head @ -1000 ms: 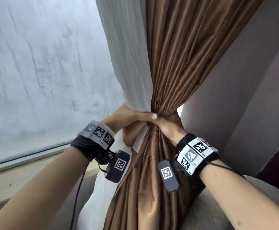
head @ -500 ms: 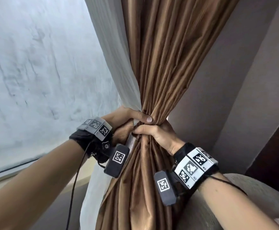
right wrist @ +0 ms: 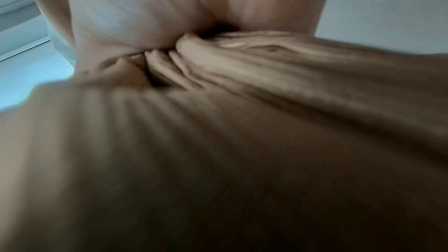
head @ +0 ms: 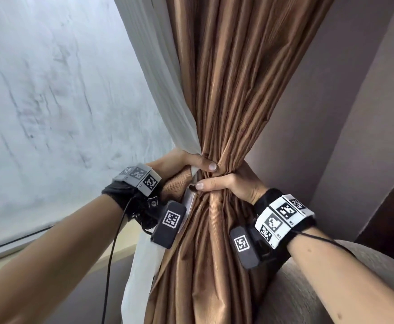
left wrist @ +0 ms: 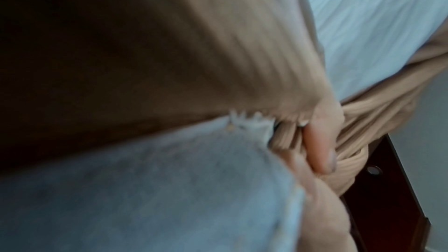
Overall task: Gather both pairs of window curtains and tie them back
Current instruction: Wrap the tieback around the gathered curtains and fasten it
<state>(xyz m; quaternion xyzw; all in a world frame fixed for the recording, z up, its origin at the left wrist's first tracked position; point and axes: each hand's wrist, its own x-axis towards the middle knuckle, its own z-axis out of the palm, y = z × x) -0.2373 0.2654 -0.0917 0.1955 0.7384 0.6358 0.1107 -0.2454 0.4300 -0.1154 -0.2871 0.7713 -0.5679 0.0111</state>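
My left hand (head: 182, 163) grips the cinched waist of the brown curtain (head: 233, 101), fingers curled round it, white sheer (head: 165, 78) bunched in too. My right hand (head: 233, 187) clamps just below, thumb across, touching the left. A tieback band (head: 177, 183) seems to wrap there, end loose. Risk: loosening either grip before fastening lets folds slide out, sheer first. Window (head: 50, 101) left, wall (head: 331, 113) right.

Brown curtain (head: 233, 90): ribbed, satiny, hanging in long vertical pleats, cinched tight to narrow waist at mid-height, flaring out again below. White sheer curtain (head: 167, 85): hangs just left of brown one, touching it, drawn into same pinch point, loose tail falling below. Brown tie-back band (head: 179, 181) beside waist at left, pale lining showing; wrap unclear.
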